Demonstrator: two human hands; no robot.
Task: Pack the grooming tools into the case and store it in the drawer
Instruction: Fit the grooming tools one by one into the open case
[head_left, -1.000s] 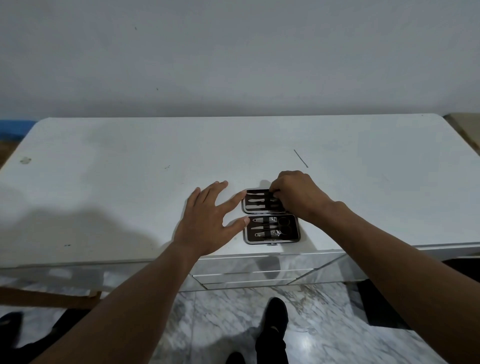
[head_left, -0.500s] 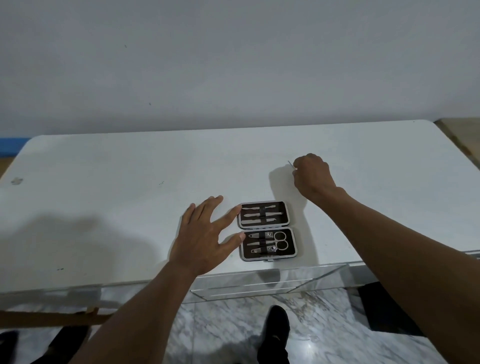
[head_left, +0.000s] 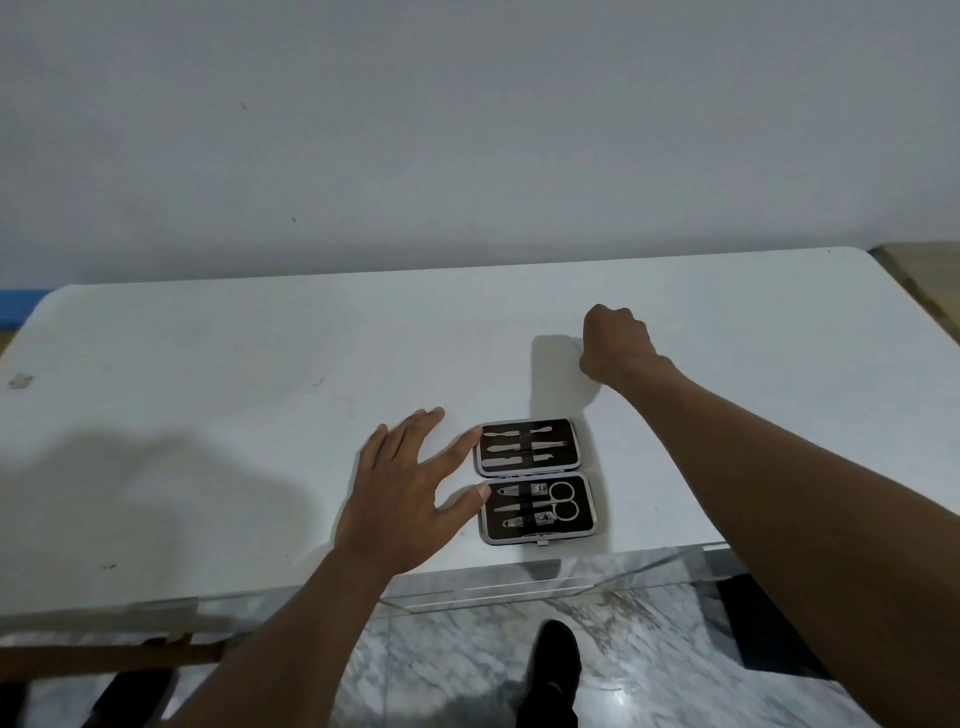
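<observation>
The open grooming case (head_left: 585, 486), dark-lined with a silver rim, lies near the front edge of the white table (head_left: 249, 395). Its far half holds three slim metal tools (head_left: 519, 446). The near half holds scissors (head_left: 563, 501), a nail clipper (head_left: 525, 519) and other small tools. My left hand (head_left: 405, 499) rests flat, fingers spread, with forefinger and thumb touching the case's left edge. My right hand (head_left: 615, 343) is further back on the table, closed in a fist over a thin metal tool; only a faint sliver shows at its left.
Below the table's front edge is a clear, glassy drawer front (head_left: 493, 587). Marble floor and my black shoe (head_left: 553, 665) show beneath. A wooden bar (head_left: 104, 654) runs at lower left. The wall stands right behind the table.
My right hand left the case's far half, reached back to the thin tool lying on the table and closed over it. My left hand stayed beside the case.
</observation>
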